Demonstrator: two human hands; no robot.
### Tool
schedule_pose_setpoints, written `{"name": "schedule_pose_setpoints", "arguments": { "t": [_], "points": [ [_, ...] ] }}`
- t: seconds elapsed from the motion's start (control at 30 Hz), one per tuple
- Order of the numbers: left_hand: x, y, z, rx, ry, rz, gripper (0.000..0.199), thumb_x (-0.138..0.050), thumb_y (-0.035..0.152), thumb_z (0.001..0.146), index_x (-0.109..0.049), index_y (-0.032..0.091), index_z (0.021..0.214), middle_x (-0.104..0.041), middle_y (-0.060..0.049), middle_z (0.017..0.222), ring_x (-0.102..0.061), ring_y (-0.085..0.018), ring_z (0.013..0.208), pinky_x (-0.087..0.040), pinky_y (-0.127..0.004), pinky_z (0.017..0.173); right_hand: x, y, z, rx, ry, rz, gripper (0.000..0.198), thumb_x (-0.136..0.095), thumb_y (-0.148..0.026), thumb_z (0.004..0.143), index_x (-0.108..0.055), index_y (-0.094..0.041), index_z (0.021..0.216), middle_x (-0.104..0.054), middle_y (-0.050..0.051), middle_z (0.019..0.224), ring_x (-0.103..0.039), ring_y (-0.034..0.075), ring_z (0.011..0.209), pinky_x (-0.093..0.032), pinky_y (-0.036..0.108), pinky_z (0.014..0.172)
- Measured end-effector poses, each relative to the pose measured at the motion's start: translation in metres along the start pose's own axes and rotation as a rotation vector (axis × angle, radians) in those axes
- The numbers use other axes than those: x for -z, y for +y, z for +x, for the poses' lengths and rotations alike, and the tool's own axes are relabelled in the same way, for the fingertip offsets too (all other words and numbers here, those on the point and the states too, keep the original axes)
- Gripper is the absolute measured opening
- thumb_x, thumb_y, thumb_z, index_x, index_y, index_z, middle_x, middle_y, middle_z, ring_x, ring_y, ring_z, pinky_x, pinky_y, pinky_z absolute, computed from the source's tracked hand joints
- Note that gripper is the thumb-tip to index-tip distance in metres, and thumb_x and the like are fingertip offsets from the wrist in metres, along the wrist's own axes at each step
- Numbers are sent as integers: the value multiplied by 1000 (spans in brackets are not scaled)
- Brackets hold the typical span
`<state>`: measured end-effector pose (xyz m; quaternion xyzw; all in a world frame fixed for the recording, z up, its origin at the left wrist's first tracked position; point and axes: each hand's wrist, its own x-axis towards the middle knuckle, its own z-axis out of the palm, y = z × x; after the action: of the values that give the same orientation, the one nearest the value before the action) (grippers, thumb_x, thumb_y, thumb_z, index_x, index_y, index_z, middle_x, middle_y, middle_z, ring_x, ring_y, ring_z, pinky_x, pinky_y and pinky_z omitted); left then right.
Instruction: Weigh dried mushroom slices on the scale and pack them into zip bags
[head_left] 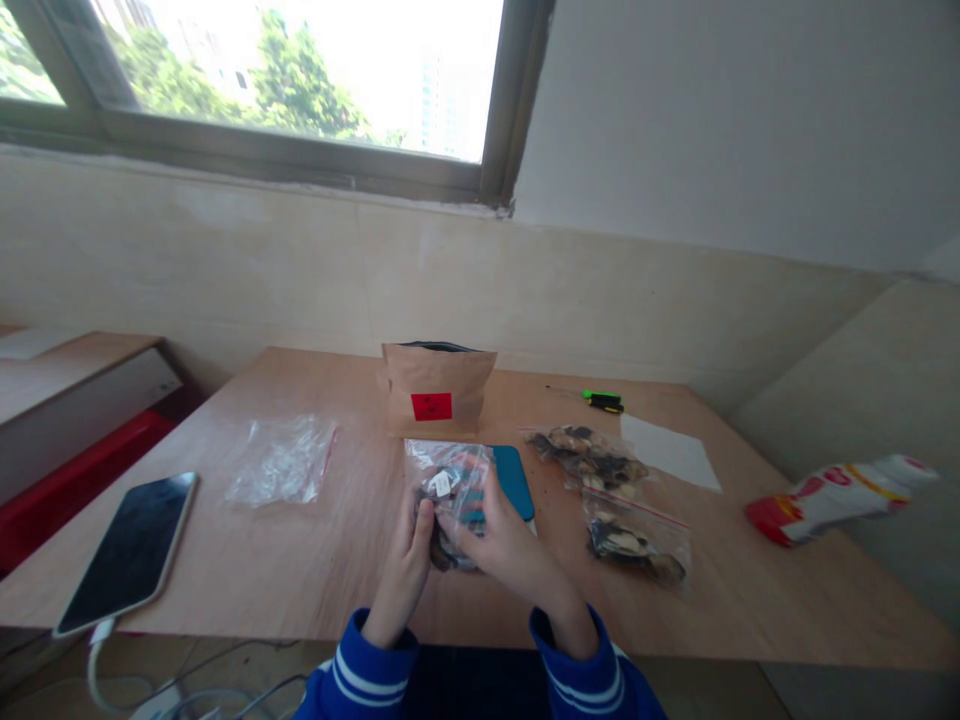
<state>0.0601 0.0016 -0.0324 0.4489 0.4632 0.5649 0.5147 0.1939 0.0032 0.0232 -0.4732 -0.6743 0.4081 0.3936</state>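
A clear plastic bag (pixel 452 462) with dark dried pieces and a small white packet is between my hands at the middle front of the table. My left hand (pixel 409 545) grips its left side, thumb on the front. My right hand (pixel 501 535) holds the right side, and its fingers show through the plastic; I cannot tell whether they are inside or behind the bag. Behind it lies a flat blue object (pixel 516 482), partly covered. Two clear bags of dried sliced mushrooms, a farther one (pixel 581 455) and a nearer one (pixel 634 540), lie to the right.
A brown paper pouch (pixel 442 385) with a red label stands at the back. Left are a crumpled clear bag (pixel 283 462) and a phone (pixel 131 550) on a cable. Right are screwdrivers (pixel 604 400), white paper (pixel 667 450) and a tilted bottle (pixel 832 497).
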Motion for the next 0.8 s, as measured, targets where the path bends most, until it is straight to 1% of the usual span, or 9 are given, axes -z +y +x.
{"name": "schedule_pose_setpoints", "arguments": {
  "t": [0.07, 0.17, 0.23, 0.37, 0.43, 0.53, 0.6, 0.73, 0.8],
  "points": [
    [0, 1, 0, 17, 18, 11, 56, -50, 61, 85, -57, 22, 124, -64, -8, 125, -57, -22, 121, -43, -33, 104, 0, 3, 2, 14, -42, 4, 65, -62, -26, 82, -32, -19, 139, -52, 13, 133, -62, 19, 108, -52, 37, 94],
    [0, 6, 1, -26, 36, 15, 47, -54, 56, 85, -61, 23, 118, -66, -7, 122, -58, -22, 120, -43, -34, 104, 1, 7, 4, 67, -97, -27, 52, -65, -26, 80, -50, -23, 130, -59, 8, 122, -60, 20, 109, -52, 37, 94],
    [0, 8, 2, -40, 39, 27, 43, -57, 54, 84, -62, 22, 113, -68, -7, 117, -60, -22, 116, -44, -34, 103, 2, 10, 5, 92, -103, -49, 46, -68, -27, 79, -57, -24, 124, -61, 7, 119, -60, 21, 108, -53, 36, 91],
    [2, 7, 4, -28, 30, 53, 43, -58, 56, 82, -64, 20, 106, -69, -7, 110, -63, -22, 109, -47, -32, 97, 2, 9, 6, 99, -95, -97, 47, -68, -23, 76, -57, -22, 122, -61, 7, 118, -61, 21, 105, -54, 33, 85],
    [3, 4, 6, -11, 32, 60, 45, -57, 58, 82, -65, 19, 102, -70, -6, 104, -64, -22, 104, -50, -31, 92, 1, 6, 7, 92, -73, -98, 40, -63, -19, 78, -57, -21, 117, -63, 6, 113, -63, 19, 99, -55, 30, 82],
    [4, 1, 9, 48, 81, 28, 50, -57, 62, 79, -66, 18, 101, -71, -6, 99, -65, -23, 100, -52, -32, 88, 0, 2, 8, 62, 8, -70, 23, -56, -14, 78, -57, -20, 100, -64, 3, 97, -63, 16, 89, -55, 26, 74],
    [5, 0, 10, 102, 95, -9, 53, -57, 64, 78, -67, 17, 101, -72, -6, 95, -67, -23, 95, -53, -33, 84, 0, 1, 8, 63, 15, -52, 19, -54, -13, 79, -57, -20, 97, -63, 2, 94, -63, 16, 89, -55, 25, 72],
    [9, -7, 11, 134, 143, -4, 49, -59, 62, 78, -68, 18, 98, -73, -7, 90, -68, -24, 94, -55, -33, 79, 6, -2, 9, 123, -176, -73, 26, -59, -18, 84, -62, -23, 110, -60, 4, 108, -62, 17, 99, -55, 28, 85],
    [13, -14, 12, 96, 147, 0, 46, -61, 59, 78, -68, 19, 99, -74, -7, 92, -68, -24, 98, -55, -33, 80, 11, -4, 11, 135, -227, -104, 23, -63, -20, 83, -67, -23, 106, -60, 5, 109, -62, 18, 101, -54, 30, 87]
  ]
}}
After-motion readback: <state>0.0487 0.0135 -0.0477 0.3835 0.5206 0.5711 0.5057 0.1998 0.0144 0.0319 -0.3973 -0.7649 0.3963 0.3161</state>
